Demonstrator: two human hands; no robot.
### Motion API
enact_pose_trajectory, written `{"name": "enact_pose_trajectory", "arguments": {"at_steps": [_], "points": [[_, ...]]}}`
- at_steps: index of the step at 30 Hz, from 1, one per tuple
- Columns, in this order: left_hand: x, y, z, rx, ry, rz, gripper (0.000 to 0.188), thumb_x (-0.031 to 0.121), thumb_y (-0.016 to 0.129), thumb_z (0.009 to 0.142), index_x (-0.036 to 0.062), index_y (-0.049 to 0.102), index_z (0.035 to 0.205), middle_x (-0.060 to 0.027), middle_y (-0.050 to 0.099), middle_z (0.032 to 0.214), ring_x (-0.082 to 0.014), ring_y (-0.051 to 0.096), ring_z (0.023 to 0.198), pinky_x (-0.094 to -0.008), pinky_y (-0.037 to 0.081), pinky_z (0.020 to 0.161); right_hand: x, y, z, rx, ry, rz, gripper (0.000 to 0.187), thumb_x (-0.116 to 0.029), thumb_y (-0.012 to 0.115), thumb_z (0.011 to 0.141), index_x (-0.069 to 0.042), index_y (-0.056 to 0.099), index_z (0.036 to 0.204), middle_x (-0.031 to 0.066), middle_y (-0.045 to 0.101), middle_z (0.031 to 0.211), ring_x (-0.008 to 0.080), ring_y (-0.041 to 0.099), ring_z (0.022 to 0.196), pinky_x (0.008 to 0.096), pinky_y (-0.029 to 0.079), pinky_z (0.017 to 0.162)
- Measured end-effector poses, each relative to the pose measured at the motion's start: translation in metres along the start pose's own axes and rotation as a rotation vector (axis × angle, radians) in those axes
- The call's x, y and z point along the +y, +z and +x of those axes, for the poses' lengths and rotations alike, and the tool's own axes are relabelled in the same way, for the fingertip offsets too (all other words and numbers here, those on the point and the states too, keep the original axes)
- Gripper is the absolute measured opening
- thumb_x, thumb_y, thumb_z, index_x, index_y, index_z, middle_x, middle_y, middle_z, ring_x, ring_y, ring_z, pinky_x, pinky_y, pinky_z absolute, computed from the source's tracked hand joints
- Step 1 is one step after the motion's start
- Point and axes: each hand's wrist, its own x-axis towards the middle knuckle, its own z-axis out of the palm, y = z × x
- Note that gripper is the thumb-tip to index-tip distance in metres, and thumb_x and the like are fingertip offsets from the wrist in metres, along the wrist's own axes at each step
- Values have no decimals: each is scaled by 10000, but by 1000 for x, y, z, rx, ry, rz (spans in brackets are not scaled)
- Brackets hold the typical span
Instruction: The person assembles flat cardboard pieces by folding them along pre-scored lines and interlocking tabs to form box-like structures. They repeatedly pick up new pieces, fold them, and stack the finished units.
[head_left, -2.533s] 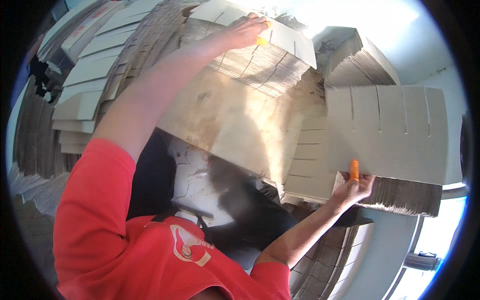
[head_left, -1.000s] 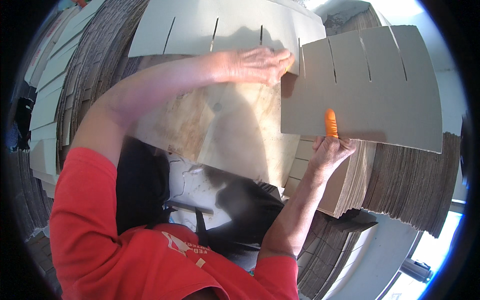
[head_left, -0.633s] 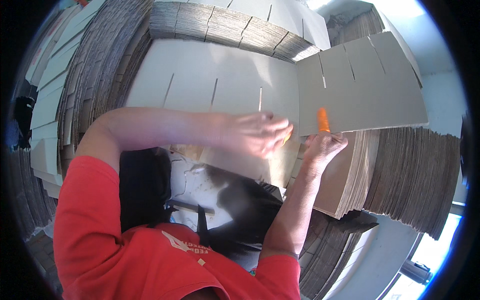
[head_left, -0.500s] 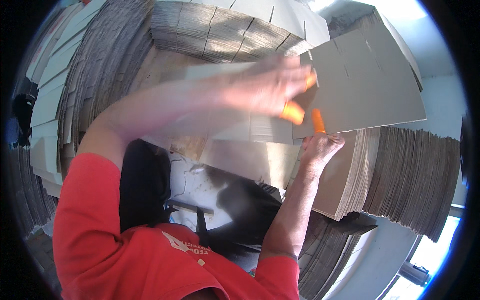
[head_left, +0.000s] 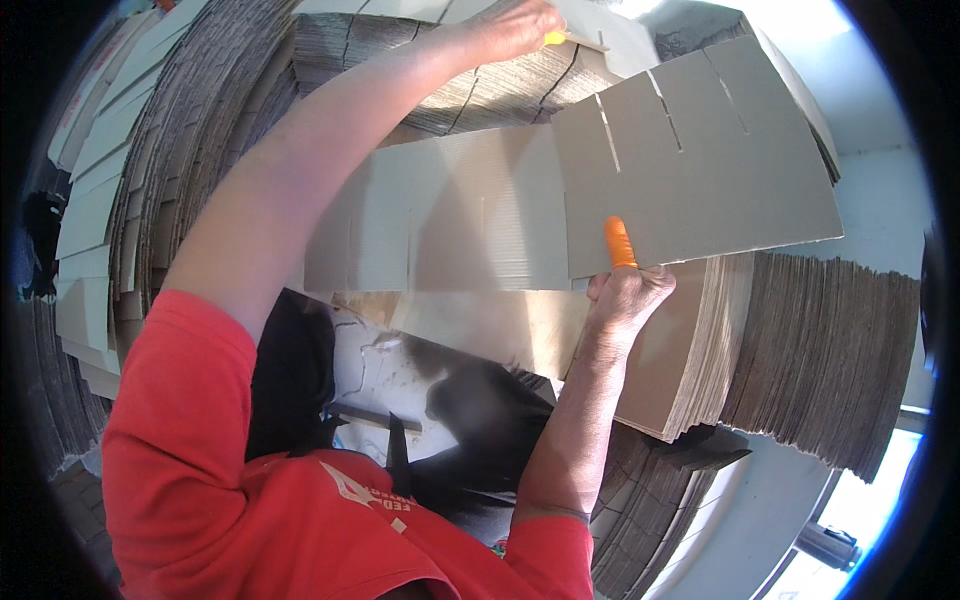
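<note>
My right hand (head_left: 632,295) grips the near edge of a grey slotted cardboard sheet (head_left: 700,185); one finger in an orange finger cover lies on its face, the others are curled at the edge. My left hand (head_left: 512,32) reaches to the far stack of slotted cardboard (head_left: 470,95). Its fingers are closed at the edge of a top sheet there, with a yellow-orange cover on one fingertip; the grip is partly hidden. Between the hands, a paler cardboard sheet (head_left: 450,215) with slots lies flat, meeting the grey sheet's left edge.
Tall stacks of cardboard (head_left: 175,150) stand at the left. At the right are a brown stack (head_left: 690,350) and a darker upright row of sheets (head_left: 815,355). More slotted cardboard (head_left: 650,510) sits low at the right. A tan board (head_left: 490,325) lies in front of the pale sheet.
My left hand has swept up and away from the grey sheet to the far stack. The pale sheet in the middle now shows more fully. My right hand stays at the grey sheet.
</note>
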Motion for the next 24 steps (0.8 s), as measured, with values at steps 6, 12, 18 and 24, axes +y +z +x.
{"name": "enact_pose_trajectory", "arguments": {"at_steps": [6,12,18,24], "points": [[57,-13,-22,-80,499,483,118,76,575,847,-24,636,836,-120,488,982,-204,578,883,-319,587,626,-4,-5,-2,12,-13,36,335,114,362,779,49,659,918,55,518,622,49,359,404,223,243,306],[83,-10,-49,-92,735,572,114,42,628,759,-66,628,793,-82,491,952,-173,543,907,-210,600,575,9,-2,1,3,-125,131,444,140,386,718,18,717,987,76,648,774,24,394,451,204,313,342],[125,-19,-82,-111,825,425,183,55,651,733,-111,643,810,-195,549,1120,-188,552,958,-209,596,591,5,-5,2,-37,-86,44,340,141,403,704,39,689,855,88,639,706,48,423,432,229,335,354],[140,-23,-108,-48,904,543,208,101,686,650,-86,646,734,-160,606,909,-224,566,882,-223,575,617,-22,-34,6,-96,-321,-153,178,98,418,651,15,572,621,11,463,447,68,436,378,243,318,354]]}}
